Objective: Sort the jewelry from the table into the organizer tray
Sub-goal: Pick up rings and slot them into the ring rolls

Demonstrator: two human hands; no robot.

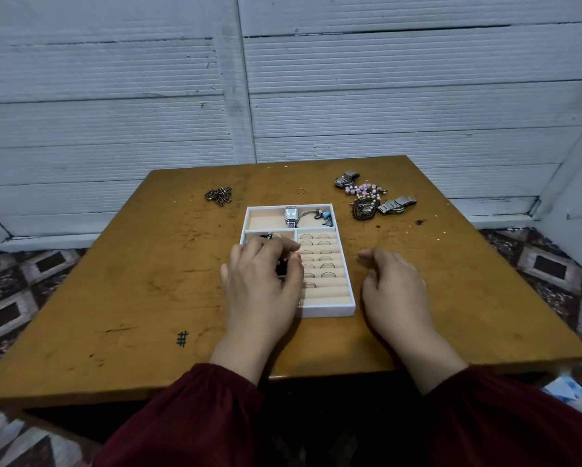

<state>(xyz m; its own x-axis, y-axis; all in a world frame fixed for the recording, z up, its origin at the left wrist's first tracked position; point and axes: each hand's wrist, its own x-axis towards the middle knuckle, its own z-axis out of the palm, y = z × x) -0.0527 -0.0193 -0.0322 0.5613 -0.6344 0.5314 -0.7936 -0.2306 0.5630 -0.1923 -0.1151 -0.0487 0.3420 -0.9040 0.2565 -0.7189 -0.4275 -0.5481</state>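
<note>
A white organizer tray [345, 311] with beige lining sits mid-table. Its top compartment holds a square silver watch [291, 215] and a bangle with blue charms [321, 216]. The right section's ring rolls [319, 261] carry several rings. My left hand [261, 284] hovers over the tray's left compartment, fingers curled round a small dark piece [280, 267]; most of that compartment is hidden. My right hand [392, 283] rests on the table just right of the tray, fingers loosely curled, holding nothing. A thin gold ring [301, 191] lies beyond the tray.
A dark chain [218, 195] lies at the far left of the wooden table [114, 298]. At the far right sit two metal watches [346, 178] [397, 205], a pink bead strand [363, 189] and a dark ornate pendant [363, 210]. A wall stands close behind.
</note>
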